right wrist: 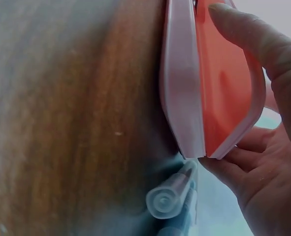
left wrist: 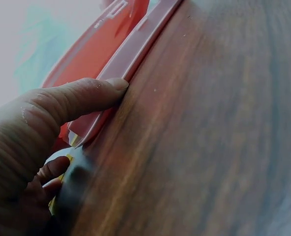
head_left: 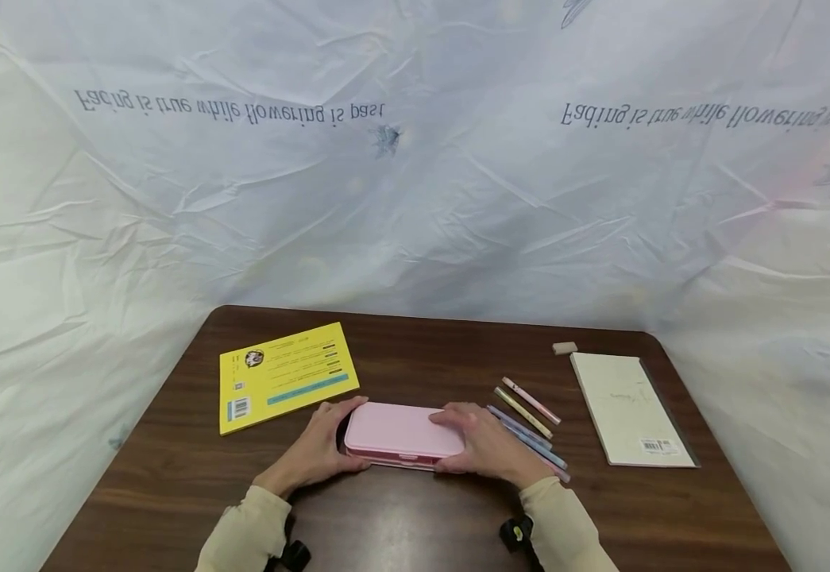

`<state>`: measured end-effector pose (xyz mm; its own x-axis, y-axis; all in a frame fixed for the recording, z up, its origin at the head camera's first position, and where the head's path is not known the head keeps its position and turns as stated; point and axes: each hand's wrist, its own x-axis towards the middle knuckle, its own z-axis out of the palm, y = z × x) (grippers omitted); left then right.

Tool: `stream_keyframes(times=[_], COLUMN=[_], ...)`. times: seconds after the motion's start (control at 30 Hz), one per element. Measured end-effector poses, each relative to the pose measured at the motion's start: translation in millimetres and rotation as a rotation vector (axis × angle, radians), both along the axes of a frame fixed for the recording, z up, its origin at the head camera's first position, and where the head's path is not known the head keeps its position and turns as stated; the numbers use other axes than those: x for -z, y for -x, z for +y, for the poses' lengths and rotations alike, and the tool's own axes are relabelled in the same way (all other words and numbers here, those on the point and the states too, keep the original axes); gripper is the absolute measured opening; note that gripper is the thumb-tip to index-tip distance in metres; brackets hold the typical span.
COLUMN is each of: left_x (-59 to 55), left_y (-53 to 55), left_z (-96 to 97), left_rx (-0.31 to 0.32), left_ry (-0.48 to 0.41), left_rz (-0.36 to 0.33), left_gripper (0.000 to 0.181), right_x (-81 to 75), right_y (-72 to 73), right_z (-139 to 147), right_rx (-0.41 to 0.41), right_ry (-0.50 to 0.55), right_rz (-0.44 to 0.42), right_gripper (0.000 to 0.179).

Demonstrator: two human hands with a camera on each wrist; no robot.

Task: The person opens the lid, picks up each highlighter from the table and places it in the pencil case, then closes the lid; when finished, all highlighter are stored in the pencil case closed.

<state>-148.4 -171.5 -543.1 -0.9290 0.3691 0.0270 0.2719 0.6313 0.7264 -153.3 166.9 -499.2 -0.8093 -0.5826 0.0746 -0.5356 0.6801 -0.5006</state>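
Note:
A pink pencil case (head_left: 403,429) lies on the table between both hands. Its lid stands partly raised, and the right wrist view shows the reddish inner side of the lid (right wrist: 226,88) above the pale pink base (right wrist: 182,83). My left hand (head_left: 320,445) grips the left end, with the thumb (left wrist: 93,96) on the base's front edge. At the right end, my right hand (head_left: 482,441) holds the lid, thumb at its front rim and fingers over and behind it. What lies inside the case is hidden.
Several capped pens (head_left: 525,411) lie just right of the case, some partly behind my right hand. Farther right are a cream notebook (head_left: 629,409) and a small eraser-like block (head_left: 565,348). A yellow book (head_left: 286,377) lies at the left. White printed sheeting (head_left: 415,214) surrounds the brown table (head_left: 415,349).

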Motion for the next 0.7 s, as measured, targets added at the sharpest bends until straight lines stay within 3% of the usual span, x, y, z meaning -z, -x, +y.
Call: stream_keyframes(times=[0.17, 0.3, 0.53, 0.7], left_x=[0.5, -0.1, -2.6, -2.4], left_y=[0.1, 0.0, -0.1, -1.2], left_z=[-0.1, -0.2, 1.6, 1.8], left_rx=[-0.007, -0.016, -0.033, -0.042], left_ry=[-0.013, -0.020, -0.023, -0.025], left_rz=[-0.013, -0.024, -0.026, -0.032], left_gripper=[0.104, 0.106, 0.109, 0.114], right_x=[-5.0, -7.8, -13.8, -15.5], right_y=[2.9, 3.6, 0.3, -3.7], right_z=[-0.1, 0.8, 3.5, 6.4], right_rx=[0.035, 0.048, 0.065, 0.181], right_ry=[0.019, 0.078, 0.313, 0.432], right_rz=[-0.068, -0.046, 0.030, -0.003], right_gripper=[0.067, 0.058, 0.025, 0.012])
